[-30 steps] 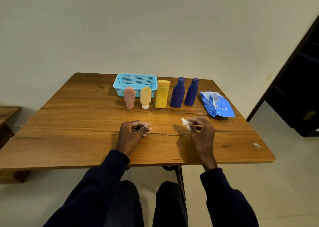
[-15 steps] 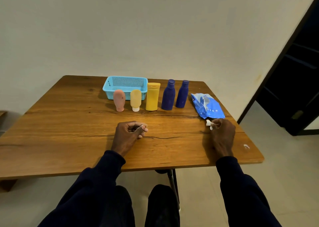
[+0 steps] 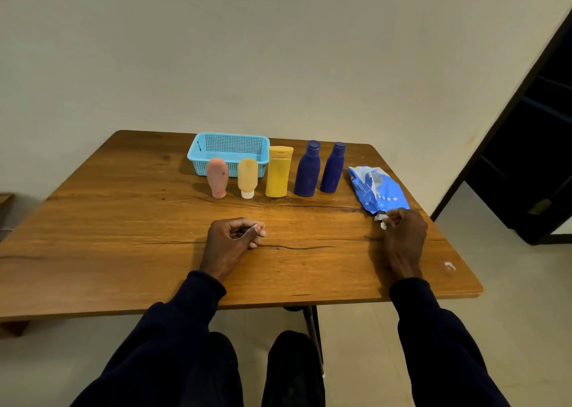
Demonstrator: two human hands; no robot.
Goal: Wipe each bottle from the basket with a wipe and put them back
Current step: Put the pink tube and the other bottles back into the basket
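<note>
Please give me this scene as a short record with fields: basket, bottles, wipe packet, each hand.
Basket: light blue plastic mesh basket at the back; no bottle visible inside.
Bottles: five upright in a row, in front and right of the basket: pink tube, tan tube with white cap, yellow bottle, dark blue bottle, second dark blue bottle.
Packet: blue wipe packet lying right of the row.
Right hand: pinches a small white wipe at the packet's near end.
Left hand: rests on the wooden table, fingers loosely curled, holding nothing.

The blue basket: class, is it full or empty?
Empty: the basket shows bare mesh; all five bottles stand outside it on the table.
</note>
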